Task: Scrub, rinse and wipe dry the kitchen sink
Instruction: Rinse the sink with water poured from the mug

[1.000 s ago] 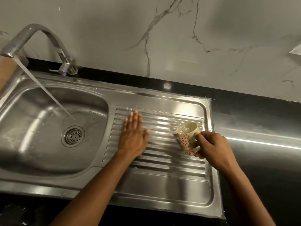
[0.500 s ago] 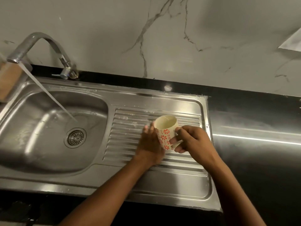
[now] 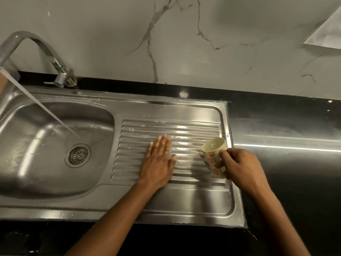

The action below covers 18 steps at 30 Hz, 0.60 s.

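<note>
We are rinsing the stainless-steel sink (image 3: 166, 106), and what matters now is how the ribbed drainboard (image 3: 186, 129) lies relative to our two hands. Our left hand (image 3: 158, 161) is lying palm-down on the wet ribs, fingers straight and pressed together, thumb spread out to the side, holding nothing. Our right hand (image 3: 239, 167) is curling round a cream mug (image 3: 214, 150) with red flowers at the drainboard's right edge, just beside the black surface (image 3: 286, 126). The mug is tilting with its mouth toward the left hand; we cannot tell whether any water is left in it. The ribs are running across from right to left, with their long axis pointing toward the basin (image 3: 36, 145). The basin lies to the left of the left hand, which is the nearer of the two to it. The mug is sitting well to that hand's right. So we are judging that the next move is a pour from the right and a flat-palm sweep along the ribs toward the basin rather than across them. The tap (image 3: 36, 41) is running, its stream (image 3: 42, 109) slanting down and landing just above the drain strainer (image 3: 79, 155). We are finding no brand, label or legible writing on the sink, the tap or the mug, only the flower print.
</note>
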Motion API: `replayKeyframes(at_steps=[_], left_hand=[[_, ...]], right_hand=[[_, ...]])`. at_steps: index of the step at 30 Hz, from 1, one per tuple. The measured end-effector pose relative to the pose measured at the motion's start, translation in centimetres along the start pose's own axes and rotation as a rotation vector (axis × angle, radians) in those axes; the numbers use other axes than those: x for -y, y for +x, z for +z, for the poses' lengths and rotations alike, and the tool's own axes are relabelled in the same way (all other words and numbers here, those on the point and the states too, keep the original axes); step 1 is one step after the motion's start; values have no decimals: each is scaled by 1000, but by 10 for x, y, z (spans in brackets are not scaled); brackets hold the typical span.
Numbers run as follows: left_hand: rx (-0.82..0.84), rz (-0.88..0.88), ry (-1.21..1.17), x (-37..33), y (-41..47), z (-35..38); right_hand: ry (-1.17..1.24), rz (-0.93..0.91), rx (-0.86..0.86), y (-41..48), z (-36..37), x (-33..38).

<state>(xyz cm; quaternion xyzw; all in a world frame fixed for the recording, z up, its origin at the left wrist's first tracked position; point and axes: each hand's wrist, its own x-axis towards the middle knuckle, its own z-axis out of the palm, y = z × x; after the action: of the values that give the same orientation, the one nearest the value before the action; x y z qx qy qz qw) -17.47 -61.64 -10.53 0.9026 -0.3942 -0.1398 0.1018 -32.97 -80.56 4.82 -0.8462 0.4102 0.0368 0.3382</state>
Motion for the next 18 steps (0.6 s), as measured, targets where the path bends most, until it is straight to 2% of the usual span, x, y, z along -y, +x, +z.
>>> replayKeyframes(at_steps=[3, 6, 9, 12, 14, 18], left_hand=[[3, -139, 57, 45, -12, -13], [4, -206, 81, 77, -17, -22], [16, -305, 65, 80, -17, -29], [49, -353, 40, 55, -13, -28], [55, -265, 5, 26, -7, -20], [118, 104, 7, -34, 9, 2]], right_hand=[[-60, -80, 8, 8, 17, 19], [-3, -141, 71, 12, 34, 39], [151, -147, 158, 9, 45, 53], [383, -107, 223, 1, 44, 56], [447, -96, 240, -5, 36, 51], [459, -53, 242, -18, 10, 32]])
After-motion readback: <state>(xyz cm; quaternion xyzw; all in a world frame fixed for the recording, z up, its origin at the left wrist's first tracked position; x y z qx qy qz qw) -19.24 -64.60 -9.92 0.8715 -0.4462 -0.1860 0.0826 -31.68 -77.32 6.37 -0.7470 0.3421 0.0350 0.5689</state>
